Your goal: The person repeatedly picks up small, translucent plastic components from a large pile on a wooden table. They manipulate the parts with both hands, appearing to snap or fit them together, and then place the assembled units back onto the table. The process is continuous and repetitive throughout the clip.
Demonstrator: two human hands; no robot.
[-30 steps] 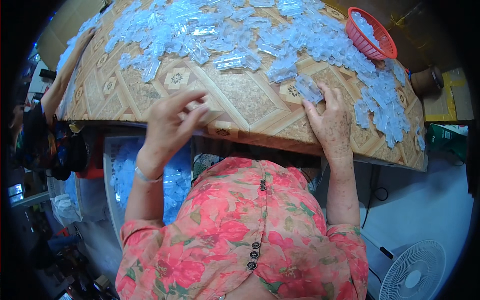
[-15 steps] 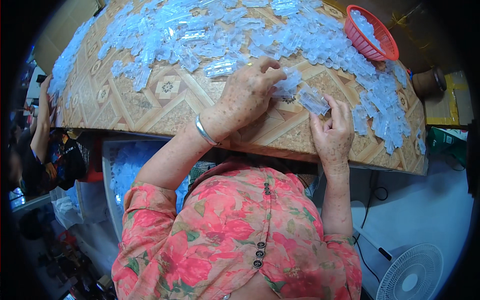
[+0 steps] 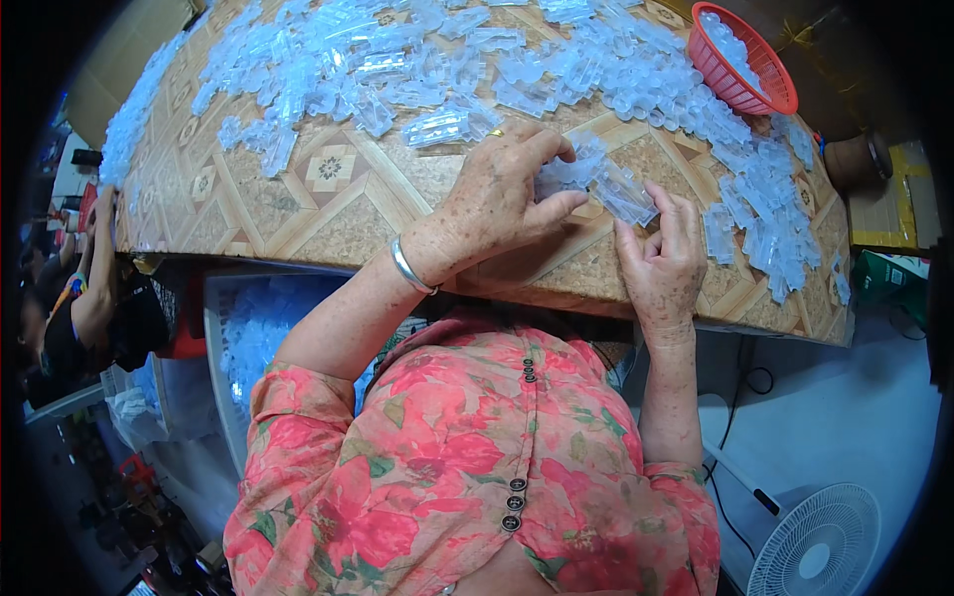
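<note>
Left hand (image 3: pixel 497 204), drawn in since a second ago from the near edge of the patterned counter (image 3: pixel 328 214), now lying over small clear plastic clip pieces (image 3: pixel 608 184), fingers curled together on them. Right hand (image 3: pixel 661 263), barely shifted, fingers pinching the same clear cluster; joining apparently under way.

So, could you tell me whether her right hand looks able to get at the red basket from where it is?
Probably yes, with a stretch: the right hand rests near the table edge, and only loose clear plastic pieces lie between it and the red basket.
</note>
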